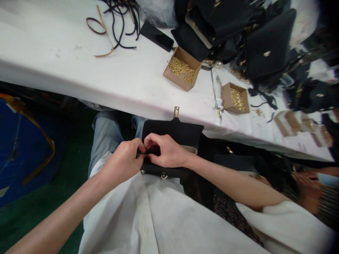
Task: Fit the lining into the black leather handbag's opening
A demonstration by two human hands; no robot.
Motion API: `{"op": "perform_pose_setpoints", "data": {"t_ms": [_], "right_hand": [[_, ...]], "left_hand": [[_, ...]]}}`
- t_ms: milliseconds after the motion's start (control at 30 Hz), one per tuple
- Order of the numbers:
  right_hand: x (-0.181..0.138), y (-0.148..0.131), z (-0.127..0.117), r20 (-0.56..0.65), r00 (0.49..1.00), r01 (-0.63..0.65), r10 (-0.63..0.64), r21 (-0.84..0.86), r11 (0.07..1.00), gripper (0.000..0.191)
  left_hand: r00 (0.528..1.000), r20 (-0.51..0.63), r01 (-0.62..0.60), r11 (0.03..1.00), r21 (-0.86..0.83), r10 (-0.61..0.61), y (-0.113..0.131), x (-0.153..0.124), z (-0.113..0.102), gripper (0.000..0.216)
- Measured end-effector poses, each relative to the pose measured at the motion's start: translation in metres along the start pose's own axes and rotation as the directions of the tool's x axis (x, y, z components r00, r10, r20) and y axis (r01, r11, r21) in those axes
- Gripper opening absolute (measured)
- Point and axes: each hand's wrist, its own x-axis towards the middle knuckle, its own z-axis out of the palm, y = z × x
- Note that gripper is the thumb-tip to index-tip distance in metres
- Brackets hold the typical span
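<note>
A small black handbag [177, 133] with a gold clasp tab [176, 112] lies on my lap, its flap leaning against the edge of the white table [79, 67]. Both hands work at the bag's near side. My left hand [125, 161] is closed in a pinch at the bag's edge. My right hand [166, 150] is curled over the same spot, fingertips meeting those of the left. What they pinch is hidden by the fingers.
On the table stand two open cardboard boxes of small gold fittings [182, 68] [235, 98], a dark phone [156, 35], loose straps and cords [116, 24], a pile of black bags [238, 31] and further small boxes [287, 121]. Another person's arm [312, 183] is at right.
</note>
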Motion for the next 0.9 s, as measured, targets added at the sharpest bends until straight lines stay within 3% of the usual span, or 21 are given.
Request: {"op": "perform_pose_setpoints", "data": {"t_ms": [167,300,400,567,900], "right_hand": [[-0.005,-0.008,-0.007,0.008,0.999,-0.046,0.046,0.085,0.995,0.038],[-0.015,-0.002,-0.004,-0.038,0.995,-0.085,0.087,0.07,0.994,0.039],[-0.02,0.006,0.001,-0.062,0.991,-0.112,0.116,0.067,0.991,0.036],[-0.021,0.009,0.006,-0.054,0.992,-0.11,0.11,0.004,0.994,0.037],[-0.012,0.004,0.002,-0.024,0.995,-0.101,0.1,-0.034,0.994,0.037]], "left_hand": [[0.995,0.1,-0.026,0.999,-0.042,0.03,0.01,0.013,-0.007,0.017],[0.989,0.15,0.002,0.992,-0.125,0.017,0.014,0.019,0.003,0.028],[0.993,0.118,0.037,0.99,-0.136,-0.02,0.014,0.017,0.013,0.029],[0.998,0.056,0.016,1.0,-0.009,-0.015,0.014,0.009,0.02,0.02],[0.999,-0.006,0.032,0.997,0.074,-0.031,0.013,0.003,0.018,0.038]]}}
